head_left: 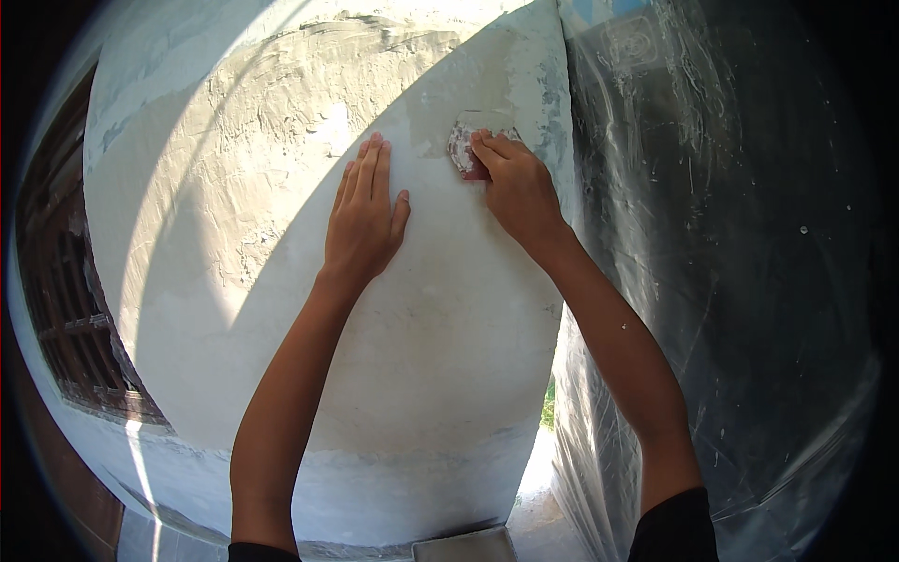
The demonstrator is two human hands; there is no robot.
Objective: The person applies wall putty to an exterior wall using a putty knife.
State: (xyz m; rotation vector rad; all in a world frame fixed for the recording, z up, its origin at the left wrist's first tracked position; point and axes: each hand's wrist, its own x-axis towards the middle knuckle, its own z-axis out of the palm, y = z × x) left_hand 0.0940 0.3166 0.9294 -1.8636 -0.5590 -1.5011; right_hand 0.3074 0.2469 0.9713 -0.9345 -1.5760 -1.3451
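Before me stands a pale wall point(440, 309), smooth and whitish in its middle. Pressed to it is a small flat dark-red scraper point(463, 159), its face smeared with white. My right hand point(520, 183) pinches this scraper between thumb and fingers, near the wall's right edge. To the left of it, my left hand point(363, 211) lies palm-down on the wall with its fingers stretched out. Nothing is held in that hand. Rougher, ridged plaster point(300, 84) shows in sunlight above and left of my left hand, and a curved shadow edge passes by its fingertips.
A dark wooden window frame with bars point(80, 309) is set in the wall at the far left. Crinkled clear plastic sheeting point(618, 356) hangs along the right side, close to my right arm. A grey flat slab point(465, 546) lies at the wall's foot.
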